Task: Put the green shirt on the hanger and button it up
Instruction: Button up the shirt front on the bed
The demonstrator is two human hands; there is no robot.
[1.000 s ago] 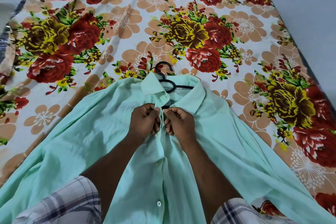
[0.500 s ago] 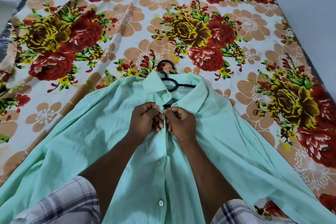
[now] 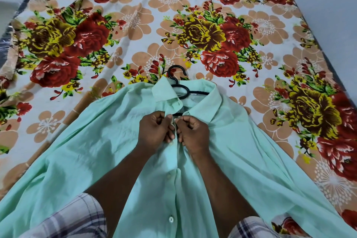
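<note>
1. Both hands sit knuckle to knuckle at the upper chest of the green shirt [image 3: 108, 152]: my left hand [image 3: 154, 131] is curled, pinching the thin placket edge between thumb and fingers, and my right hand [image 3: 193, 133] is fisted on the opposite edge, just touching the left.
2. Between them I see a narrow strip of fabric; whether a button is passing through there I cannot tell.
3. Below my wrists the placket runs straight down, with two small round pale buttons [image 3: 171, 219] showing.
4. Soft and faintly creased, the shirt lies flat, sleeves spread wide, collar points splayed open.
5. Inside the collar lies the black hanger [image 3: 180, 88], smooth plastic, its curved hook poking past the neckline.
6. Under everything stretches a floral bedsheet [image 3: 135, 31], printed with red and yellow roses.
7. Plaid cuffs [image 3: 77, 218] frame my forearms.
</note>
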